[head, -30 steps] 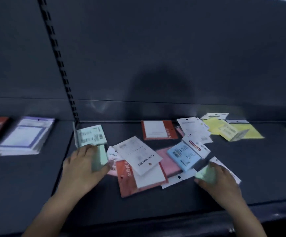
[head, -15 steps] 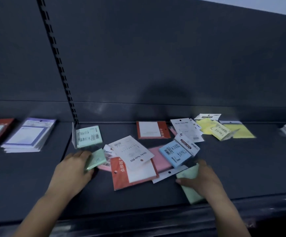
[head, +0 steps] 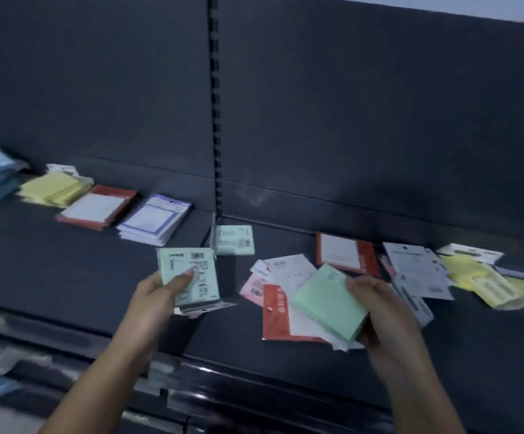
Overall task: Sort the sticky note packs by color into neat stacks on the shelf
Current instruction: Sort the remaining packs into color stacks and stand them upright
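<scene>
On my feed it's mostly a dark grey back panel [head: 364, 104], with a slotted upright [head: 214, 104] running down the middle and a dark shelf [head: 51, 264] below. There's a sliver of pale wall [head: 505, 4] upper right. Lighting's pretty dim.

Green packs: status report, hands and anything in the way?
Left hand grips one green pack. Right hand grips second green pack over the unsorted pile. Third green pack lies by the upright, unobstructed.

Dark shelf [head: 51, 270] carries neat stacks [head: 154, 225] and scattered loose packs [head: 345, 255].
</scene>
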The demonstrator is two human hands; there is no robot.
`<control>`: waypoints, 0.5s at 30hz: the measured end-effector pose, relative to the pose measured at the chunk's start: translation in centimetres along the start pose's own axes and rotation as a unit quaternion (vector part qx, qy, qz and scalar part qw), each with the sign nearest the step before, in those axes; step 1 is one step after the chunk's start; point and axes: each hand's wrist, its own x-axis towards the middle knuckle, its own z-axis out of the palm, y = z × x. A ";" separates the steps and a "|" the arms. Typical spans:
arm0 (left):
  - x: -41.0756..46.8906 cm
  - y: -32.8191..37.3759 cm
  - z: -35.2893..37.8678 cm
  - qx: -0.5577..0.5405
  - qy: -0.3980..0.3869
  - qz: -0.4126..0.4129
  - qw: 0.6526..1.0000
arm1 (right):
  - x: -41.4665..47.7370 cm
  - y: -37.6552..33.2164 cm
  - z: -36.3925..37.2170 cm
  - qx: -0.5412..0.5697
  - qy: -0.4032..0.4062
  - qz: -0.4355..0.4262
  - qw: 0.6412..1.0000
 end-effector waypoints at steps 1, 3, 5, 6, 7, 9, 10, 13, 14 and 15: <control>-0.4 0.0 -0.7 -0.008 0.006 -0.016 1.000 | 0.0 0.6 1.3 0.012 -0.034 0.024 0.999; -1.1 0.0 -2.3 -0.013 0.009 -0.042 0.999 | 0.0 1.8 4.0 0.028 -0.113 0.061 0.991; -1.7 -0.2 -4.4 -0.017 0.000 -0.059 0.998 | -0.5 2.8 6.7 0.024 -0.192 0.089 0.977; -2.0 -0.3 -5.6 -0.020 -0.003 -0.062 0.998 | -0.8 3.2 8.2 0.024 -0.227 0.099 0.968; -2.2 -0.4 -6.9 -0.025 -0.002 -0.062 0.998 | -1.2 3.5 9.7 0.026 -0.259 0.107 0.960; -2.7 -0.5 -9.6 -0.041 0.005 -0.057 0.998 | -2.1 4.2 12.8 0.028 -0.304 0.116 0.945; -2.8 -0.5 -11.0 -0.052 0.008 -0.052 0.997 | -2.5 4.5 14.4 0.031 -0.323 0.122 0.938; -3.3 -0.1 -15.5 -0.076 0.018 -0.018 0.997 | -3.7 5.5 19.1 0.042 -0.367 0.136 0.919; -3.4 0.1 -16.9 -0.075 0.030 -0.003 0.997 | -4.0 5.8 20.7 0.048 -0.372 0.140 0.916; -3.5 0.3 -18.5 -0.067 0.043 0.012 0.997 | -4.4 6.2 22.3 0.055 -0.377 0.145 0.913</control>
